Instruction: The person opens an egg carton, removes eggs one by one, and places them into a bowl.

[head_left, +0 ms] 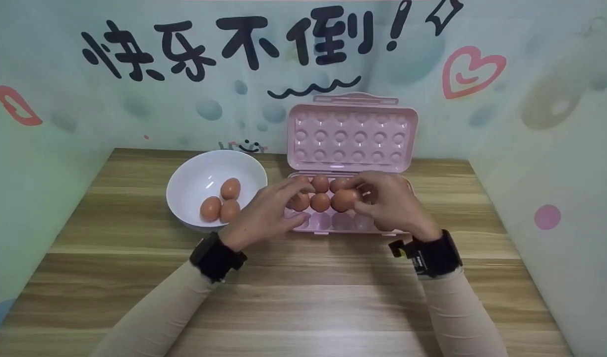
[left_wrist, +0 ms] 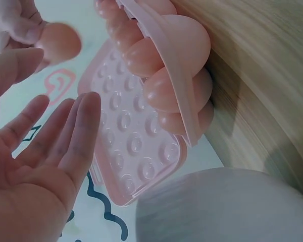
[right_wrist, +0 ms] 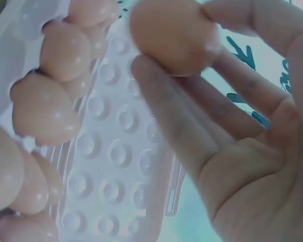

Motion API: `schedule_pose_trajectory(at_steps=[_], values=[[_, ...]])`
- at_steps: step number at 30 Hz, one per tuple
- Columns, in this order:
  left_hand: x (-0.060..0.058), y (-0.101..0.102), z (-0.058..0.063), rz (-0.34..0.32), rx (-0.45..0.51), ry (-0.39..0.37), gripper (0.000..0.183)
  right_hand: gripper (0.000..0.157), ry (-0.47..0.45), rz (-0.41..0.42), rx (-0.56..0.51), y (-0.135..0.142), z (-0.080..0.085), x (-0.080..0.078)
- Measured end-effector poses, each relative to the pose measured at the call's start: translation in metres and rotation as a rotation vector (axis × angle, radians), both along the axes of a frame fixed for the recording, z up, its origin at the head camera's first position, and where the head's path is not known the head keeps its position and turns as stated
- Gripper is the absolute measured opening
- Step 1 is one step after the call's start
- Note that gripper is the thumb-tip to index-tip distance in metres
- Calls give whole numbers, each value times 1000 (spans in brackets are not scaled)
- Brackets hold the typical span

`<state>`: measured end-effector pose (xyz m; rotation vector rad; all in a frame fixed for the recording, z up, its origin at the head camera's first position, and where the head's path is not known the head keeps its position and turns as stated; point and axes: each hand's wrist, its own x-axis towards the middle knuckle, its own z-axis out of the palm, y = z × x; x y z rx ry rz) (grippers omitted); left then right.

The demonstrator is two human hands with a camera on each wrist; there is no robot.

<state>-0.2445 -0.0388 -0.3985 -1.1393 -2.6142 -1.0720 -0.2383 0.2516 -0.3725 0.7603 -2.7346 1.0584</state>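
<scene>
A brown egg (head_left: 345, 200) is pinched between the thumb and fingers of my right hand (head_left: 394, 201), above the pink egg carton (head_left: 352, 138). The right wrist view shows this egg (right_wrist: 174, 35) raised clear of the carton, held by the fingertips. Over the carton's left end, my left hand (head_left: 266, 212) spreads its fingers loosely and holds nothing; its palm (left_wrist: 35, 186) shows bare in the left wrist view. Several eggs (head_left: 320, 202) sit in the carton's back and middle rows. Several front cups (head_left: 320, 221) have no egg. My right hand hides part of the carton's right side.
A white bowl (head_left: 187, 178) with three brown eggs (head_left: 230, 189) in view stands left of the carton. The carton's lid leans upright toward the printed wall cloth (head_left: 184, 109) behind. Everything stands on a wood-grain table (head_left: 313, 292).
</scene>
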Motion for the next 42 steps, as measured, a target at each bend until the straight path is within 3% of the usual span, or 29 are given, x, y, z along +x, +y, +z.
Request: schedule_pose_trajectory(at_steps=[5, 11, 19, 27, 42], values=[[1, 1, 3, 28, 35, -6, 57, 29, -90, 48, -185, -4, 3, 2], [2, 4, 4, 20, 86, 28, 64, 29, -107, 73, -263, -5, 5, 4], [3, 8, 5, -22, 109, 84, 58, 30, -128, 118, -315, -8, 3, 5], [2, 11, 3, -92, 167, 61, 54, 30, -131, 171, -314, -11, -1, 5], [4, 16, 2, -107, 195, 113, 44, 29, -179, 248, -315, -18, -4, 6]])
